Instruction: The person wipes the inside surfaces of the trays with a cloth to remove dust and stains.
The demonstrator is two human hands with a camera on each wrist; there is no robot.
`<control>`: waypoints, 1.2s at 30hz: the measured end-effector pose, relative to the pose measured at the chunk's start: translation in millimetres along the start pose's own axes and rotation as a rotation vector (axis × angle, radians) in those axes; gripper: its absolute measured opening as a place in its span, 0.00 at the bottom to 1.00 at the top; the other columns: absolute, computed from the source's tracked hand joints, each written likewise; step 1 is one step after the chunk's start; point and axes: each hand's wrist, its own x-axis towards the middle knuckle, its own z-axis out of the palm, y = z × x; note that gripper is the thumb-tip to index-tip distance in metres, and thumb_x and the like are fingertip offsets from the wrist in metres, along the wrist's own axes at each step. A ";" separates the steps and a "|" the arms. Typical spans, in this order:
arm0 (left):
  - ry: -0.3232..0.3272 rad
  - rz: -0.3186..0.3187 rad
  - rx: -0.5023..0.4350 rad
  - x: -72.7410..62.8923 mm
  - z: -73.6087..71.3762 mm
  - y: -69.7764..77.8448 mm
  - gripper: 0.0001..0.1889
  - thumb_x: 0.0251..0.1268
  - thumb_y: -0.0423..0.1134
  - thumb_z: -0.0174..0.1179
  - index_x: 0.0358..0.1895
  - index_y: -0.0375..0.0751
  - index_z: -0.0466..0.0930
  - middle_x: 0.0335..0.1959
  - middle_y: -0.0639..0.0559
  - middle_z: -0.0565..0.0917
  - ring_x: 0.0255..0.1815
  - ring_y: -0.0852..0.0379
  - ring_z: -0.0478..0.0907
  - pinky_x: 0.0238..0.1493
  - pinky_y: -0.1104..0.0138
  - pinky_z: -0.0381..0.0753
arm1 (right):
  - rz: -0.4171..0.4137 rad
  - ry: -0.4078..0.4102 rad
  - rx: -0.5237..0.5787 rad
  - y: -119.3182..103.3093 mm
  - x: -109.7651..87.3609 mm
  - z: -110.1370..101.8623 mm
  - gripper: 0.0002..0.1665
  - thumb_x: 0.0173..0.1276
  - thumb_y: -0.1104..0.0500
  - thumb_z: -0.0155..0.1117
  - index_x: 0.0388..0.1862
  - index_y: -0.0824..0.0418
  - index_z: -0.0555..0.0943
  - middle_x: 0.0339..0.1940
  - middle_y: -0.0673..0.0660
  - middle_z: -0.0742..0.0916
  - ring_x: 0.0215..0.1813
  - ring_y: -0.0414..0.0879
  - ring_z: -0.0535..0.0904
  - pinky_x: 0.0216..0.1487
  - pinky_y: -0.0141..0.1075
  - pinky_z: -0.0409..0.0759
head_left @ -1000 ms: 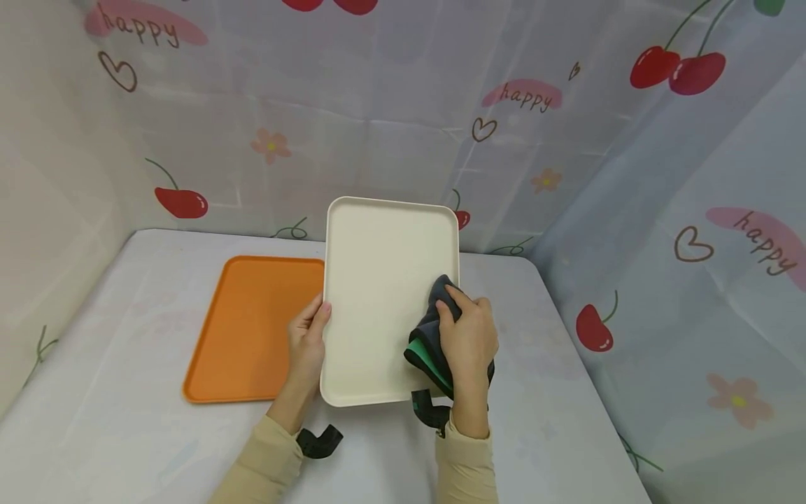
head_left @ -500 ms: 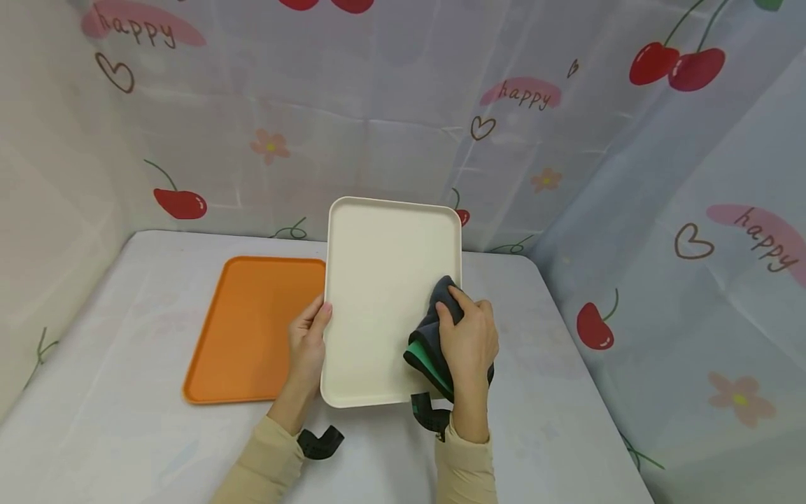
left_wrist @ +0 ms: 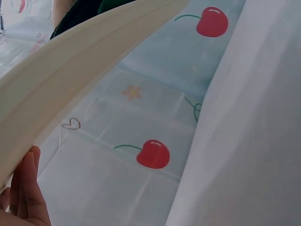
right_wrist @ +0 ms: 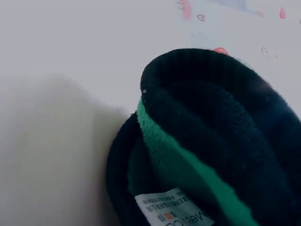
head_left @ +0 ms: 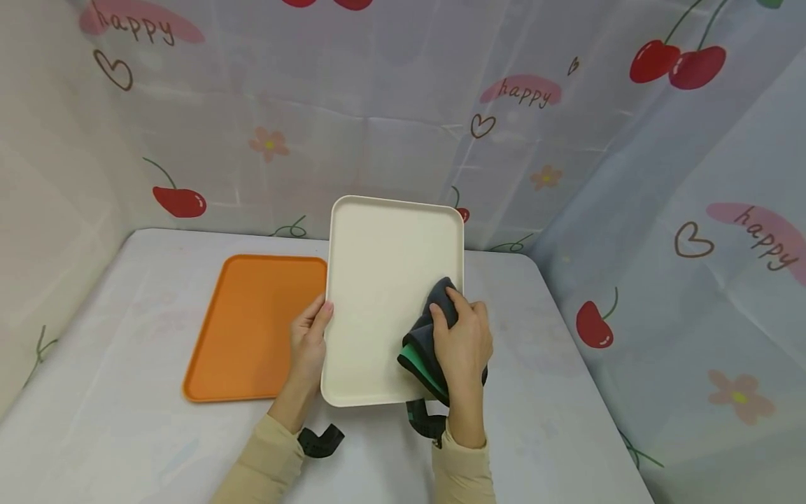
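Observation:
A cream rectangular tray (head_left: 384,294) is held up off the table, its inner face toward me. My left hand (head_left: 308,346) grips its left edge, thumb on the front; in the left wrist view the fingers (left_wrist: 30,188) reach behind the tray's underside (left_wrist: 70,80). My right hand (head_left: 464,343) holds a folded dark grey cloth (head_left: 420,336) with a green inner side against the lower right of the tray. The right wrist view shows the cloth's folds (right_wrist: 211,127) and a white printed label (right_wrist: 171,207) up close; the right hand is not visible there.
An orange tray (head_left: 252,329) lies on the white table (head_left: 541,392), partly behind the cream tray. A curtain printed with cherries (head_left: 378,105) hangs behind and at the right. Black wrist-camera mounts (head_left: 321,442) stick out from both wrists.
The right hand and cloth have shifted slightly left and down across the cream tray. The left hand keeps its grip, and the tray has moved slightly right in view.

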 end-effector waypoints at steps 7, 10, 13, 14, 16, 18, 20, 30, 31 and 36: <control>-0.008 0.010 -0.010 0.1 0.8 -1.5 0.23 0.74 0.36 0.53 0.67 0.26 0.68 0.45 0.63 0.86 0.44 0.66 0.83 0.45 0.73 0.83 | -0.067 0.002 0.006 -5.3 -6.6 6.5 0.23 0.66 0.49 0.67 0.60 0.51 0.82 0.41 0.62 0.80 0.37 0.56 0.79 0.32 0.49 0.77; -0.011 0.012 -0.017 0.1 1.3 -1.7 0.23 0.74 0.36 0.52 0.67 0.26 0.68 0.44 0.62 0.86 0.43 0.65 0.83 0.44 0.73 0.83 | -0.099 0.000 0.019 -9.8 -10.4 9.7 0.23 0.65 0.50 0.68 0.59 0.52 0.82 0.39 0.61 0.80 0.36 0.54 0.78 0.31 0.46 0.76; -0.016 0.012 -0.028 0.1 1.5 -1.8 0.23 0.75 0.35 0.52 0.67 0.26 0.68 0.44 0.62 0.87 0.43 0.65 0.83 0.44 0.73 0.83 | -0.141 0.002 0.035 -14.4 -14.5 13.6 0.23 0.64 0.51 0.69 0.58 0.53 0.83 0.38 0.60 0.80 0.34 0.53 0.77 0.29 0.43 0.75; -0.018 0.012 -0.028 -0.1 1.4 -1.8 0.23 0.75 0.35 0.52 0.67 0.27 0.68 0.45 0.62 0.86 0.44 0.65 0.83 0.45 0.73 0.83 | -0.158 0.003 0.039 -15.8 -15.8 15.2 0.23 0.64 0.52 0.70 0.58 0.53 0.83 0.37 0.60 0.80 0.34 0.52 0.77 0.29 0.42 0.74; -0.022 0.008 -0.035 -0.6 1.8 -1.6 0.23 0.75 0.35 0.51 0.67 0.27 0.68 0.45 0.62 0.87 0.44 0.65 0.83 0.45 0.72 0.84 | -0.206 0.016 0.047 -19.1 -18.5 18.3 0.23 0.63 0.52 0.71 0.57 0.54 0.84 0.36 0.60 0.80 0.32 0.52 0.77 0.28 0.41 0.74; -0.028 0.005 -0.035 -1.3 2.3 -1.3 0.23 0.75 0.35 0.51 0.68 0.27 0.67 0.46 0.63 0.86 0.45 0.65 0.83 0.46 0.72 0.84 | -0.254 0.025 0.052 -22.5 -21.4 21.8 0.22 0.62 0.53 0.71 0.56 0.54 0.84 0.35 0.59 0.80 0.31 0.50 0.77 0.27 0.39 0.74; -0.032 0.006 -0.042 -1.9 3.1 -1.8 0.22 0.75 0.34 0.50 0.68 0.27 0.67 0.46 0.63 0.86 0.45 0.65 0.84 0.46 0.72 0.84 | -0.297 0.029 0.056 -26.8 -24.3 24.8 0.22 0.62 0.53 0.72 0.56 0.54 0.84 0.35 0.58 0.80 0.30 0.49 0.77 0.26 0.38 0.74; -0.069 -0.012 -0.032 -3.4 3.5 -5.4 0.24 0.75 0.38 0.52 0.70 0.31 0.65 0.54 0.63 0.83 0.53 0.66 0.82 0.51 0.71 0.82 | -0.506 -0.005 0.010 -48.0 -41.2 37.5 0.22 0.60 0.50 0.74 0.54 0.52 0.85 0.32 0.56 0.79 0.26 0.44 0.72 0.24 0.32 0.72; -0.072 -0.014 -0.031 -3.5 3.7 -5.5 0.24 0.75 0.38 0.52 0.69 0.31 0.66 0.54 0.64 0.83 0.53 0.66 0.82 0.52 0.71 0.82 | -0.533 -0.010 0.008 -49.7 -42.8 38.8 0.22 0.59 0.50 0.74 0.53 0.52 0.86 0.31 0.56 0.78 0.25 0.43 0.71 0.23 0.31 0.71; -0.086 0.008 -0.040 -3.2 4.3 -4.8 0.23 0.76 0.35 0.50 0.68 0.25 0.65 0.46 0.63 0.86 0.49 0.67 0.83 0.49 0.73 0.82 | -0.628 -0.011 0.006 -55.7 -47.9 43.0 0.21 0.58 0.50 0.75 0.50 0.53 0.87 0.29 0.55 0.77 0.23 0.42 0.68 0.21 0.29 0.67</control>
